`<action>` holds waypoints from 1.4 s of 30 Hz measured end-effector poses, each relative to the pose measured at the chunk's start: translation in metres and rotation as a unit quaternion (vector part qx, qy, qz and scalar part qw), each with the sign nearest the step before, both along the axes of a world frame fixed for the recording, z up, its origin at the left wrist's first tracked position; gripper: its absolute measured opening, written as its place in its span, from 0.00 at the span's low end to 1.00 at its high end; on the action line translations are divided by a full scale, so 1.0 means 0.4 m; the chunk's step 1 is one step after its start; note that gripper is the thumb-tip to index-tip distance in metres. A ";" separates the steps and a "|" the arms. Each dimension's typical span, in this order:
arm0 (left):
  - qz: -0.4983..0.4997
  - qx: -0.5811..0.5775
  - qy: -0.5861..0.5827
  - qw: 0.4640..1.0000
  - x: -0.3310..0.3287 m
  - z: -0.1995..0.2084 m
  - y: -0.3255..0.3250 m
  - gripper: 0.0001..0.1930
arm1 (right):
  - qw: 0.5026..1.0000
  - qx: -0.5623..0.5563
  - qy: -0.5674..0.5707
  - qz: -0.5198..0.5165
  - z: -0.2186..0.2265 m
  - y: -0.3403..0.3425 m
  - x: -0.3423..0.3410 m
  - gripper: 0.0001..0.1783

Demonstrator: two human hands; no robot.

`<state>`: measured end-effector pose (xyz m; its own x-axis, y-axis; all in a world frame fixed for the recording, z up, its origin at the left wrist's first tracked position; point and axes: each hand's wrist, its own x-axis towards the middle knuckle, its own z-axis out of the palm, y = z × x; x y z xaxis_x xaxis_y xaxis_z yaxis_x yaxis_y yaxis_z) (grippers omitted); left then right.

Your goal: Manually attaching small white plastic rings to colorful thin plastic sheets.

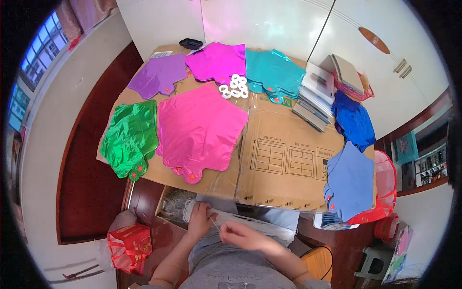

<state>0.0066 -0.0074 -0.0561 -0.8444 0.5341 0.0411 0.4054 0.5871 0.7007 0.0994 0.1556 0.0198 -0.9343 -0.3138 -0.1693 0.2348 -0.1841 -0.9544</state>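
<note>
Just beyond the table's near edge, over my lap, my left hand (pixel 200 219) is closed with its fingers pinched together. My right hand (pixel 239 235) is closed too, a little lower and to the right. A thin pale string (pixel 214 224) runs between the two hands. Beside my left hand hangs a bundle of white strings (pixel 189 209). On the table nearest my hands lies a stack of flat pink foil balloons (pixel 202 127), to the right of crumpled green foil balloons (pixel 129 137).
Cardboard (pixel 284 123) covers the table. Purple (pixel 160 74), magenta (pixel 219 60), teal (pixel 272 72), dark blue (pixel 354 118) and light blue foil balloons (pixel 352 179) lie around it. White rings (pixel 234 87) sit near stacked books (pixel 315 98). A red bag (pixel 129 246) stands on the floor.
</note>
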 end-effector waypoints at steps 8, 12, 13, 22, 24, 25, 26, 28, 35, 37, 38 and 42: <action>-0.001 0.003 -0.022 1.000 -0.007 0.019 0.006 0.19 | 0.917 -0.229 0.312 0.097 0.274 0.332 0.323 0.15; -0.023 -0.012 -0.005 1.000 -0.016 0.027 0.026 0.19 | 0.747 -0.381 0.520 -0.162 0.442 0.341 0.381 0.13; -0.009 -0.011 -0.006 1.000 -0.010 0.022 0.013 0.18 | 0.709 -0.380 0.553 -0.219 0.442 0.361 0.415 0.07; -0.112 0.092 0.057 0.988 -0.042 0.165 0.004 0.04 | 0.709 -0.091 0.452 -0.534 0.339 0.427 0.522 0.13; -0.122 0.120 -0.006 0.985 -0.096 0.214 -0.041 0.03 | 0.751 -0.052 0.352 -0.556 0.315 0.441 0.523 0.11; -0.125 0.127 -0.048 0.983 -0.127 0.240 -0.081 0.03 | 0.743 0.061 0.267 -0.611 0.294 0.456 0.525 0.09; -0.136 0.093 -0.112 0.980 -0.162 0.316 -0.098 0.03 | 0.713 0.172 0.172 -0.658 0.270 0.467 0.531 0.08; -0.063 0.164 -0.260 0.949 -0.211 0.382 -0.178 0.03 | 0.725 0.271 0.121 -0.622 0.225 0.488 0.530 0.05; 0.044 0.255 -0.110 0.960 -0.391 0.496 -0.354 0.22 | 0.664 0.462 -0.017 -0.587 0.093 0.545 0.548 0.04; 0.075 0.245 -0.115 0.960 -0.422 0.488 -0.394 0.20 | 0.648 0.479 -0.046 -0.590 0.065 0.554 0.569 0.03; 0.091 0.232 -0.120 0.961 -0.427 0.488 -0.407 0.19 | 0.630 0.517 -0.094 -0.572 0.051 0.565 0.585 0.02; 0.026 0.160 -0.129 0.978 -0.382 0.478 -0.395 0.14 | 0.572 0.655 -0.277 -0.410 0.025 0.570 0.614 0.05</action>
